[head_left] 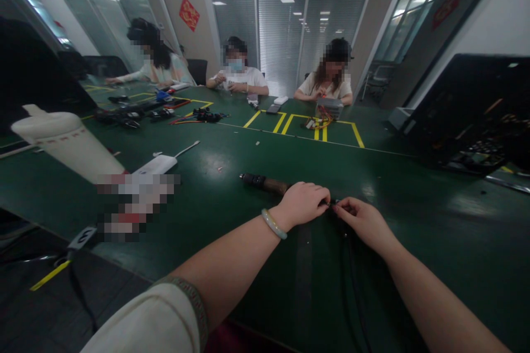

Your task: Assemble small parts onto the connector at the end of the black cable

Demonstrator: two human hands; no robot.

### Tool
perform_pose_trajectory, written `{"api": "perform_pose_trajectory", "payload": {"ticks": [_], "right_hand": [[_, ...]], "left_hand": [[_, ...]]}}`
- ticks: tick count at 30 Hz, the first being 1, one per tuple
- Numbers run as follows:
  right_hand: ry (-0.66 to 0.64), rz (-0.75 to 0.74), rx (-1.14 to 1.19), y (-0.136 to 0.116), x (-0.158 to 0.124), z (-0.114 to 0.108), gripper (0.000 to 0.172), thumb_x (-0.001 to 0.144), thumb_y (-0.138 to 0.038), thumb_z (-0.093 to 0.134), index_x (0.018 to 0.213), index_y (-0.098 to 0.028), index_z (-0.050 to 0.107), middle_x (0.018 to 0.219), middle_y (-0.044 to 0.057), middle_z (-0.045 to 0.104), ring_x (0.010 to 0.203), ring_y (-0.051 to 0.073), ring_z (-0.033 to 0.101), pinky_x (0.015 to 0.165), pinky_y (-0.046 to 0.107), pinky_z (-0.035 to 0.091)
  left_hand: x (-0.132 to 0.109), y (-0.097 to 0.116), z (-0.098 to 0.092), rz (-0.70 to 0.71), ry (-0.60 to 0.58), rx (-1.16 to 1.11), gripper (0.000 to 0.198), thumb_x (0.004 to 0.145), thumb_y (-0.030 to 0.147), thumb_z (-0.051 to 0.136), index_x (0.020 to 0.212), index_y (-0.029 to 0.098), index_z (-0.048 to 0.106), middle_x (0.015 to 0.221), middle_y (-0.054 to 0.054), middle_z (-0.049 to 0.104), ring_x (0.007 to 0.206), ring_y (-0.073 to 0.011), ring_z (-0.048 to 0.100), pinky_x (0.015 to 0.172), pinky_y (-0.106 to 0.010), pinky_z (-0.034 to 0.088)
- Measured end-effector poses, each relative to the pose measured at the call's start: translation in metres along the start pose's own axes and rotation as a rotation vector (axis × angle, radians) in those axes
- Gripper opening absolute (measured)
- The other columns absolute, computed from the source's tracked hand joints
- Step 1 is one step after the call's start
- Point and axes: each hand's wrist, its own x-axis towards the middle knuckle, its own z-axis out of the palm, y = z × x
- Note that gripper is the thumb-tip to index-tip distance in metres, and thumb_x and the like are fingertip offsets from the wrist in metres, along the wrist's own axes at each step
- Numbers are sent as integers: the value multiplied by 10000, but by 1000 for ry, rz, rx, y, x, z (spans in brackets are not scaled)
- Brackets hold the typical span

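Note:
A dark corded electric screwdriver (271,185) lies across the green table, its narrow metal tip pointing left. My left hand (304,202) is wrapped over its rear part, fingers curled towards the right end. Close by, my right hand (359,220) is closed in a pinch at that rear end, where the cable joins. Exactly what sits between the right fingertips is too small to make out. From there a black cable (353,273) runs down towards the table's near edge. The fingers of both hands nearly touch.
A white tumbler (68,140) stands at the left beside a white adapter (155,168) with a short cable. Bundled wires (205,115) lie farther back. Three people sit across the table (232,220). A black computer case (467,116) stands at the right.

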Motion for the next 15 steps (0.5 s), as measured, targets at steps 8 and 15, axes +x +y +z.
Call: {"api": "perform_pose_trajectory", "payload": {"ticks": [8, 15], "right_hand": [[13, -34, 0, 0, 0, 3, 264, 841, -441, 561, 948, -225, 668, 834, 23, 710, 728, 190, 648, 626, 275, 451], [1, -33, -11, -1, 2, 2, 240, 841, -424, 564, 941, -229, 661, 846, 24, 717, 735, 198, 658, 629, 281, 459]], "left_hand": [[0, -2, 4, 12, 35, -21, 86, 892, 290, 550, 936, 224, 584, 950, 11, 652, 905, -184, 597, 790, -332, 429], [0, -1, 3, 3, 38, -19, 79, 889, 283, 561, 931, 222, 588, 962, 6, 659, 919, -185, 597, 781, -325, 424]]}}
